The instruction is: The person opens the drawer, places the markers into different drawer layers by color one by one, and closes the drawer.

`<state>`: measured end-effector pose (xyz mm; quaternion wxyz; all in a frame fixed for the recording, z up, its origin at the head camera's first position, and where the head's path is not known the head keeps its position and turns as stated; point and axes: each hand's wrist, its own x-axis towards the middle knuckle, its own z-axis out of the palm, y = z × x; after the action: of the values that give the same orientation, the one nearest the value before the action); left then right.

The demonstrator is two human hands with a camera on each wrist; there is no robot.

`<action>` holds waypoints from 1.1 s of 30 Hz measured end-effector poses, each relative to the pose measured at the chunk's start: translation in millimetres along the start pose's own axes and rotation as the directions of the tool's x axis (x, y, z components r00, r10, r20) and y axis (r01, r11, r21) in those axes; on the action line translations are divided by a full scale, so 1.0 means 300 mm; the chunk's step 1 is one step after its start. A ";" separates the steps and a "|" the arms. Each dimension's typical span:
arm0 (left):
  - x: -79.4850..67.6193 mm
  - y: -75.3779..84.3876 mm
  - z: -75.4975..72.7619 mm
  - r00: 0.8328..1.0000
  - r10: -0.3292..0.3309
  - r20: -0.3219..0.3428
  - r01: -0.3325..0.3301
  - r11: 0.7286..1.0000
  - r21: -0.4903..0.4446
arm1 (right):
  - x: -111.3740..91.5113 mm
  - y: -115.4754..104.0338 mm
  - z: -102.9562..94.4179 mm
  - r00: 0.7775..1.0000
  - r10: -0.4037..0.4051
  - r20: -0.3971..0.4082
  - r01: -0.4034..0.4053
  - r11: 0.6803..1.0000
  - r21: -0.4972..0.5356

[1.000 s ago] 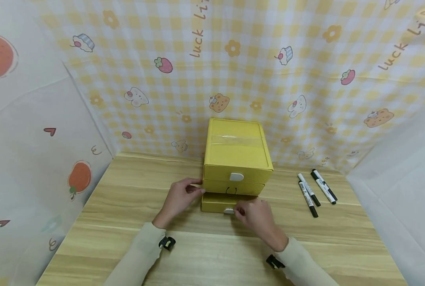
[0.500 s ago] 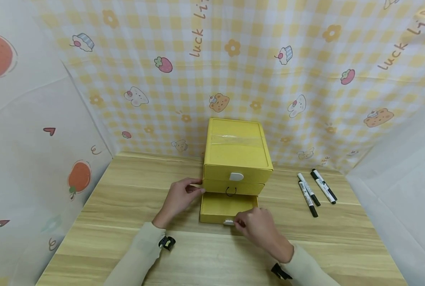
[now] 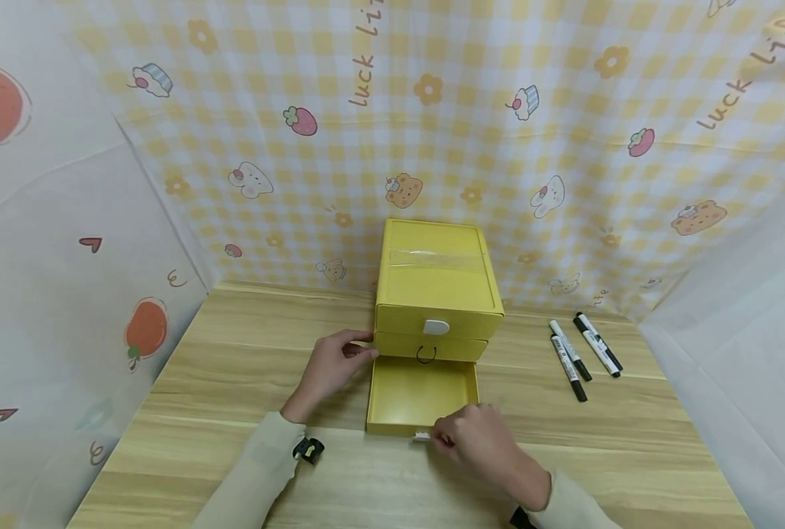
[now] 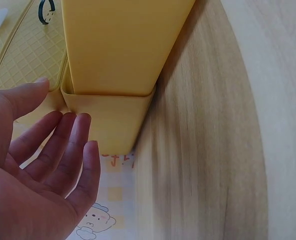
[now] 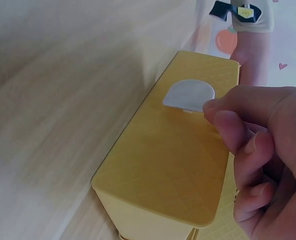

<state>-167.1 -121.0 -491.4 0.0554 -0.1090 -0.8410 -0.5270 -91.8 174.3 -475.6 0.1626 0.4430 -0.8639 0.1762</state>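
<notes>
A small yellow drawer unit [image 3: 432, 283] stands at the back of the wooden table. Its bottom drawer [image 3: 388, 427] is pulled well out, and the inside shows bare. At the drawer's front, my right hand [image 3: 478, 444] pinches the white handle [image 5: 188, 95] between thumb and curled forefinger. My left hand [image 3: 335, 364] is at the unit's left side, fingertips right at its front left edge. In the left wrist view the left fingers [image 4: 62, 165] are loosely bent, with nothing held in the palm. Both upper drawers are closed; the middle one has a dark loop pull [image 3: 427, 355].
Several black-and-white markers [image 3: 567, 360] lie on the table [image 3: 266, 316] to the right of the unit. A checked cloth [image 3: 339, 184] hangs right behind it. White cloth sides [image 3: 68, 294] border the table left and right.
The bottom drawer has slid out toward me, from slightly open to far out, as my right hand moved back with its handle. The left hand has stayed in place.
</notes>
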 end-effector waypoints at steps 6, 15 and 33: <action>-0.002 0.002 0.000 1.000 -0.004 0.000 0.004 1.000 0.005 | -0.020 -0.030 -0.011 0.999 -0.033 -0.001 0.033 0.999 0.008; -0.003 -0.003 0.001 1.000 0.003 -0.006 -0.003 1.000 -0.002 | -0.049 -0.072 -0.025 0.998 -0.023 0.052 0.022 1.000 0.007; -0.004 -0.002 0.002 1.000 -0.014 -0.007 0.014 1.000 -0.011 | -0.042 -0.065 -0.061 0.995 0.067 -0.067 -0.056 0.985 0.162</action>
<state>-166.0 -120.9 -492.4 0.0538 -0.1015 -0.8388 -0.5322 -66.6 180.8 -461.9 0.1521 0.4210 -0.8538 0.2657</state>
